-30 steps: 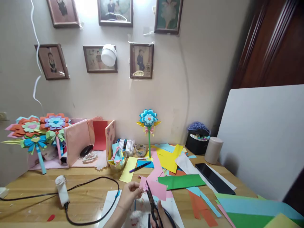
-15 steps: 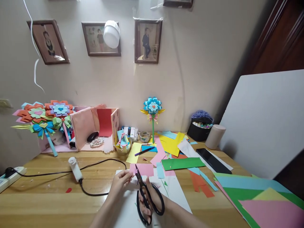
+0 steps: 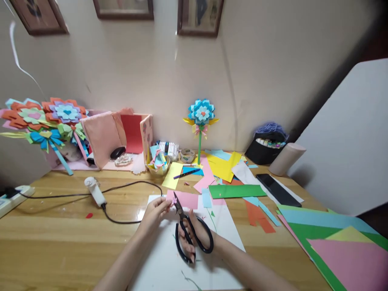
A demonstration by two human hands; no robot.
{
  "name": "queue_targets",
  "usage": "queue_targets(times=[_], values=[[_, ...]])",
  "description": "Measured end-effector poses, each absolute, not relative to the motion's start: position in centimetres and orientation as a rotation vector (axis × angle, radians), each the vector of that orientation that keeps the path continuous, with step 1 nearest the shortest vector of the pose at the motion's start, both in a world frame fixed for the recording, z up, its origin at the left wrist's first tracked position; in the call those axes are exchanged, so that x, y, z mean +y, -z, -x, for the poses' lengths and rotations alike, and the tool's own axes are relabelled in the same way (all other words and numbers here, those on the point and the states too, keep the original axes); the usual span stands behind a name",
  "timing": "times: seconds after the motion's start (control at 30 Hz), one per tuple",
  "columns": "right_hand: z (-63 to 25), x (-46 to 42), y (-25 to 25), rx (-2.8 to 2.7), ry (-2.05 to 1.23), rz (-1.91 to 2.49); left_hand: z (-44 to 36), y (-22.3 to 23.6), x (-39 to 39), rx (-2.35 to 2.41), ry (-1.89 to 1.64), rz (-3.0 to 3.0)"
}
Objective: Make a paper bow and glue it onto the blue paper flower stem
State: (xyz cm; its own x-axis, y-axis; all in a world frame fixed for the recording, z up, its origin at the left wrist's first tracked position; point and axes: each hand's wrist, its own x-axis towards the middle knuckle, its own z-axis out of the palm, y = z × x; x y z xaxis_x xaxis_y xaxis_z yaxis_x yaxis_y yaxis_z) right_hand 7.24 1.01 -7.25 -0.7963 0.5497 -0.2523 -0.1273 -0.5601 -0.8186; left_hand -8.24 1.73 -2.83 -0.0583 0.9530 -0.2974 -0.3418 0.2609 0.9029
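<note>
Between the fingertips of my left hand (image 3: 156,213) is a small pink paper flower (image 3: 174,201), held just above the top of a white sheet (image 3: 163,258). My right hand (image 3: 194,234) grips a pair of black-handled scissors (image 3: 181,214), with fingers through the loops. The scissor blades point up and left, right beside the flower; whether they touch it I cannot tell. Under the hands, a pink paper piece (image 3: 188,199) and small green and pink scraps lie on the sheet.
A corded white device (image 3: 96,192) stands to the left. Behind are a blue paper flower on a stem (image 3: 200,121), a pink box (image 3: 101,139) and a yellow sheet (image 3: 221,166). To the right lie a green strip (image 3: 236,191), a phone (image 3: 278,190) and stacked coloured paper (image 3: 348,258).
The view has tilted downward, so the wall frames sit higher in the picture. My hands keep nearly the same pose around the flower and scissors.
</note>
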Motion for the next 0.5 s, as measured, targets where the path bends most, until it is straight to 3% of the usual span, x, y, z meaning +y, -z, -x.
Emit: queue_targets(times=[0.5], values=[[-8.5,0.2,6.1,-1.224,-2.356,0.595,8.1,1.9,1.1,1.191,-1.149,-0.869]])
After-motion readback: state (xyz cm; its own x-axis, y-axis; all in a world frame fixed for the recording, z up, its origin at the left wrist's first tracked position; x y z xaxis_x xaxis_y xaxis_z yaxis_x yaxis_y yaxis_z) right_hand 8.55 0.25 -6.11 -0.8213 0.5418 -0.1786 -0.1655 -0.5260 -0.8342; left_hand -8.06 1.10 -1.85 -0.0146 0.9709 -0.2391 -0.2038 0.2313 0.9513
